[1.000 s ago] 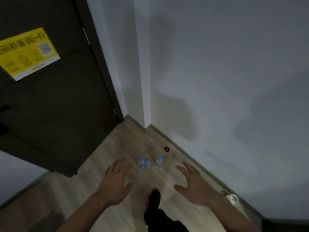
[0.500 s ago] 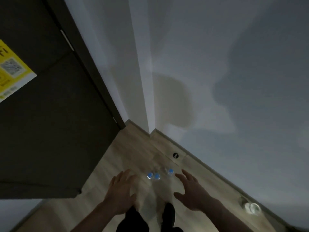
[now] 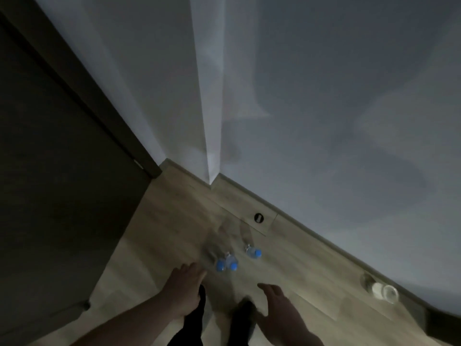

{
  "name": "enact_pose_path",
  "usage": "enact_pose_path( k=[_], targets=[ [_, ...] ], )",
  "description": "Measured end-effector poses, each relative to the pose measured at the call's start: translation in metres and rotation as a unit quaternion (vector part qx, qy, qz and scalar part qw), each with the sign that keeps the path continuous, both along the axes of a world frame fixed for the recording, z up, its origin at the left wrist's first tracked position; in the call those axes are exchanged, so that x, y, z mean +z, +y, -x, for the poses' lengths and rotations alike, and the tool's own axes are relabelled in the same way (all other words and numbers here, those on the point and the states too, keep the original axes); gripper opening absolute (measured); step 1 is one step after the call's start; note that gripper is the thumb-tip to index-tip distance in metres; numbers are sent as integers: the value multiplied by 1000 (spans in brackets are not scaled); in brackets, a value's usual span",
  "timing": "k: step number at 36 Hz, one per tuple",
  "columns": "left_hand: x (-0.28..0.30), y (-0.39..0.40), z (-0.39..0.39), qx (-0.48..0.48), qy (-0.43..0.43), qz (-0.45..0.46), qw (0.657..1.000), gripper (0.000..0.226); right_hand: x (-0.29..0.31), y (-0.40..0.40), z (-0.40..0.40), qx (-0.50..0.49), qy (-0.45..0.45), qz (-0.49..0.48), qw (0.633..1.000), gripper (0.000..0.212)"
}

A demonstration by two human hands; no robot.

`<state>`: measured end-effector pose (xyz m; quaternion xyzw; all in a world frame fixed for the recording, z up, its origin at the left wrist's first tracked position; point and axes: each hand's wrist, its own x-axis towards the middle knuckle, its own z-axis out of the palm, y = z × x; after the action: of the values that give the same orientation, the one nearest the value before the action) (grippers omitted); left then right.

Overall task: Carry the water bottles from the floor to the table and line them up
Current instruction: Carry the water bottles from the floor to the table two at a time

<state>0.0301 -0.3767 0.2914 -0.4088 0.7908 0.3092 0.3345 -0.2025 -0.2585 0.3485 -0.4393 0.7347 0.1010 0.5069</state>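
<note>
Three clear water bottles with blue caps stand on the wooden floor near the wall corner: two side by side (image 3: pixel 226 265) and a third (image 3: pixel 254 252) a little to their right. My left hand (image 3: pixel 184 289) hovers just left of and below the pair, fingers apart, holding nothing. My right hand (image 3: pixel 280 305) is lower right of the bottles, also empty with fingers apart. Neither hand touches a bottle. The table is out of view.
A dark door (image 3: pixel 62 183) fills the left side. A white wall corner (image 3: pixel 212 146) juts out behind the bottles. A floor socket (image 3: pixel 258 217) sits by the baseboard. A clear glass object (image 3: pixel 383 290) lies at the right wall. My dark shoes (image 3: pixel 243 318) are below.
The view has tipped down and drawn closer to the bottles. Both hands have sunk toward the bottom of the view, still empty and spread on either side of the bottles.
</note>
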Motion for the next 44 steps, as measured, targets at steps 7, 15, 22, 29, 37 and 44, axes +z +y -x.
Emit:
enact_pose_path(
  k=[7, 15, 22, 29, 37, 44],
  targets=[
    [-147, -15, 24, 1, -18, -3, 1000, 61, -141, -24, -12, -25, 12, -32, 999, 67],
    [-312, -4, 47, 24, 25, 23, 999, 62, -328, -44, -23, -53, 30, 15, 998, 64],
    [-387, 9, 48, 7, 79, 57, 995, 51, -423, -49, -45, -82, 18, 24, 996, 51],
    [-389, 4, 48, -19, 111, 79, 991, 50, -441, -50, -49, -151, 42, 52, 986, 22],
    [-298, 7, 56, -23, 59, 91, 994, 54, -350, -33, -28, -180, 14, 39, 983, 14],
    [-141, 22, 43, -34, 163, 79, 983, 52, -186, 8, -16, -225, -7, 51, 973, 10]
  ],
)
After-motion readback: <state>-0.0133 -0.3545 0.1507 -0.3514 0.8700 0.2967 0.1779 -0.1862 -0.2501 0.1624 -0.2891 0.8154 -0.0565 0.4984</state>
